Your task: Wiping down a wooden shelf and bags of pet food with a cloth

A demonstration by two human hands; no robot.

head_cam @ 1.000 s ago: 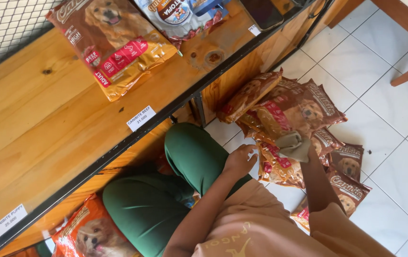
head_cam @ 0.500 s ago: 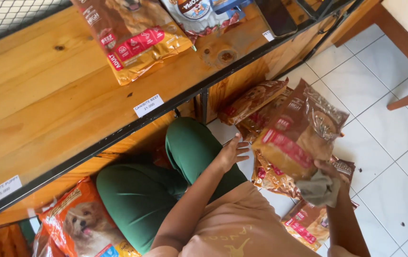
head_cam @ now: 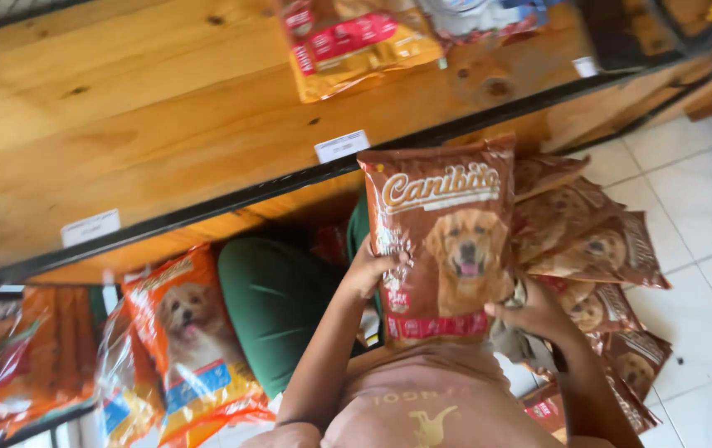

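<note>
Holding a brown foil dog-food bag with a golden dog's picture [head_cam: 443, 241] upright by its lower edges, the left hand [head_cam: 373, 270] and right hand [head_cam: 530, 307] curl their fingers closed around it, its top edge just below the black metal rim of the bare wooden shelf [head_cam: 124, 133]. More brown bags [head_cam: 597, 249] crowd the white tiled floor [head_cam: 704, 199] just right of it, while orange dog-food bags [head_cam: 190, 340] stand on the lower shelf to the left.

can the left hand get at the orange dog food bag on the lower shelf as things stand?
Probably not right away. The left hand is gripping the brown dog food bag together with the right hand, and the green-clad knee sits between it and the orange bag.
</note>
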